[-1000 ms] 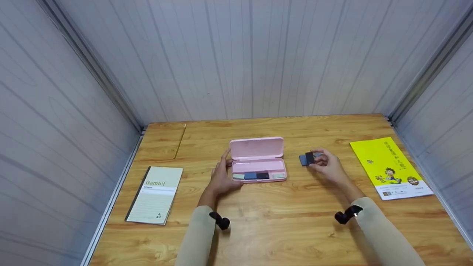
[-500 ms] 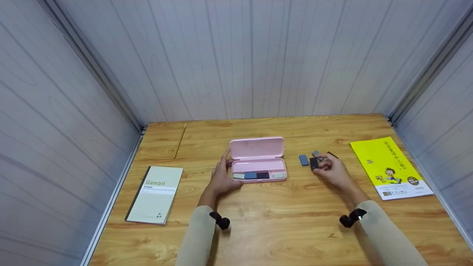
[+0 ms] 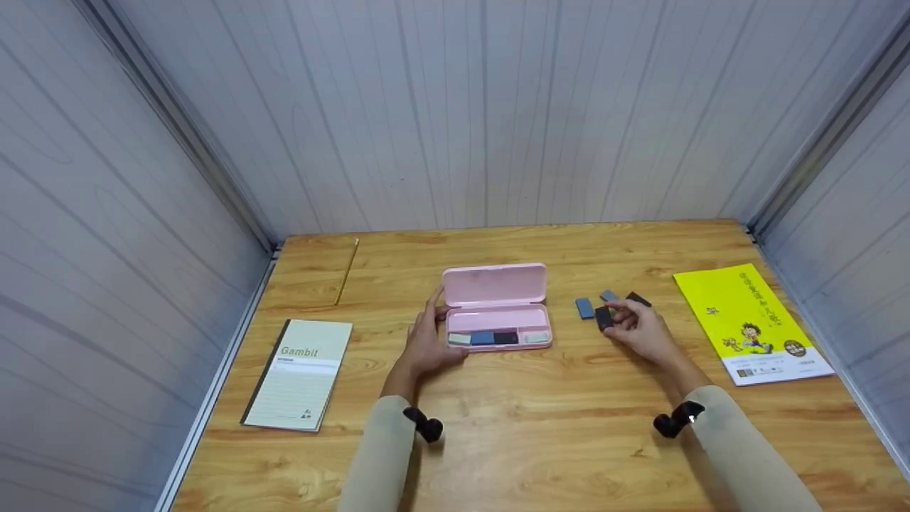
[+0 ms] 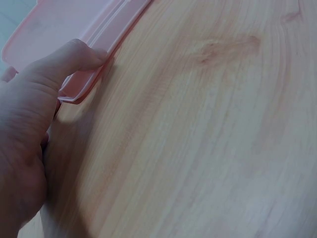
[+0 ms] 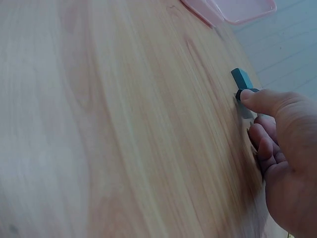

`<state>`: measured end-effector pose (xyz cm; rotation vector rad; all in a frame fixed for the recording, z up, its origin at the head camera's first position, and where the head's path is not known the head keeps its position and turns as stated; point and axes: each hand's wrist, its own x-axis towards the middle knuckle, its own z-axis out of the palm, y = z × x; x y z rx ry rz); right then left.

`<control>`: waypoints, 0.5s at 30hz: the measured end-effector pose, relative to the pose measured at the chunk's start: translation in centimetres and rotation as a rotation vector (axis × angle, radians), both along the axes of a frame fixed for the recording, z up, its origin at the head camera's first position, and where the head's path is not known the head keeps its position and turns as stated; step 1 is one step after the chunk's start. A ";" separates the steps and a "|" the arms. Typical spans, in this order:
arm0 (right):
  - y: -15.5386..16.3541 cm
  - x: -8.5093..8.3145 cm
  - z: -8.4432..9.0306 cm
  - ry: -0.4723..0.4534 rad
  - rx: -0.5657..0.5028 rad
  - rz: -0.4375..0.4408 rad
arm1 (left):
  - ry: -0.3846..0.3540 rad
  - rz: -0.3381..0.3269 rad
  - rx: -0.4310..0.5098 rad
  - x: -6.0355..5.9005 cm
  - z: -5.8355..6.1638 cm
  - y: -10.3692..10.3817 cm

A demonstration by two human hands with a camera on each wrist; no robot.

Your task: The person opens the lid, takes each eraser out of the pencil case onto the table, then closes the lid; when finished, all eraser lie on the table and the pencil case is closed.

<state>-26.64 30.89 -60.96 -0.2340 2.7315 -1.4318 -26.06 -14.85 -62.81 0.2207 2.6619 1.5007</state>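
A pink pencil case (image 3: pixel 494 286) lies open on the table, its lid raised at the back. My left hand (image 3: pixel 425 345) grips its left end, the thumb on the front edge (image 4: pixel 74 57). In the front tray sit a pale eraser (image 3: pixel 459 339), a blue eraser (image 3: pixel 482 338) and a black eraser (image 3: pixel 505 338), with another pale eraser (image 3: pixel 536 338) in the right compartment. To the right of the case, my right hand (image 3: pixel 645 336) pinches a black eraser (image 3: pixel 603 319) between thumb and fingers, close over the table. Nearby lie a blue eraser (image 3: pixel 584 308), a grey-blue one (image 3: pixel 608 296) and a second black one (image 3: pixel 638 299).
On the left is a Gambit notebook (image 3: pixel 295 375), with a pencil (image 3: pixel 346 274) behind it. A yellow booklet (image 3: pixel 752 323) lies at the right. Panelled walls (image 3: pixel 483 114) enclose the table (image 3: pixel 526 441) at the back and both sides.
My right hand has moved slightly right and toward me with the black eraser, now beside the blue one. The grey-blue and second black erasers have come into clearer view. The left hand stays still.
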 end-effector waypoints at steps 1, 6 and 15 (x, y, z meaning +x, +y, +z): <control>0.0 0.0 0.0 0.005 0.000 -0.002 | -0.001 0.000 -0.002 0.0 0.0 0.0; 0.1 0.1 0.1 0.018 0.005 0.000 | 0.015 -0.004 -0.006 0.1 0.1 0.2; -0.3 0.2 1.3 0.037 -0.032 0.032 | 0.012 0.001 -0.009 0.2 0.3 0.3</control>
